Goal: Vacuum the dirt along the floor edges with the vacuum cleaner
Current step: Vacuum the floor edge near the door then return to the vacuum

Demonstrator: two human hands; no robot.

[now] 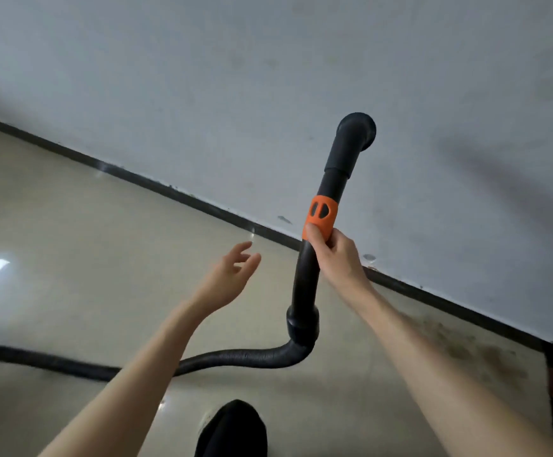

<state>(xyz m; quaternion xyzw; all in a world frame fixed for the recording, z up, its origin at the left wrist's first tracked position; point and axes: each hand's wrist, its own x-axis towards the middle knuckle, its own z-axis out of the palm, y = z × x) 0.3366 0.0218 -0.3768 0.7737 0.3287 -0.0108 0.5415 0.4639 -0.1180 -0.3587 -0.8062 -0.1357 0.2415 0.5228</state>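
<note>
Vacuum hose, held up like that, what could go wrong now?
1. Only the right hand grips the vacuum wand, near its orange collar; the left hand is open and off it, so the wand might wobble or slip.
2. The nozzle points at the wall, away from the dirt patch by the black baseboard, so dirt may be missed.
3. The corrugated hose trails across the floor near the shoe: a possible trip.

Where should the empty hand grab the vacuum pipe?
The left hand should grip the bare black pipe below the right hand, coming from the left. That stretch is straight, round and uncovered, above the thick collar.
</note>
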